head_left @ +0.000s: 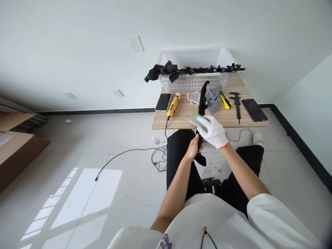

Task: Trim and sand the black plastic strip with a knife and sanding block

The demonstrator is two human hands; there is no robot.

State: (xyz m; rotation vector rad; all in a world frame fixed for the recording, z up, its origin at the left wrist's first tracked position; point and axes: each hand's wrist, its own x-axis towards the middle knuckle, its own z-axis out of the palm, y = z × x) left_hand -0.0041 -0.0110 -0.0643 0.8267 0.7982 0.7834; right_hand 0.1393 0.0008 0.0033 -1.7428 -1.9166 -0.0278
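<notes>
A long black plastic part (202, 98) slants from the near side of the table down between my knees. My bare left hand (193, 148) is closed around its lower section. My right hand (213, 132), in a white knitted glove with an orange cuff, grips a flat grey-green pad (196, 120), slightly blurred, against or just over the middle of the part. Whether the pad touches it, I cannot tell. Behind the part lie a grey cloth (213, 99) and another white glove (193, 98).
A white plastic basket (189, 83) stands at the back of the wooden table (178, 121), with black parts (192, 70) laid across it. A yellow corded tool (173, 106), two phones, a yellow utility knife (226, 101) and a black caliper (237, 103) lie around. Cables (129, 150) trail over the floor.
</notes>
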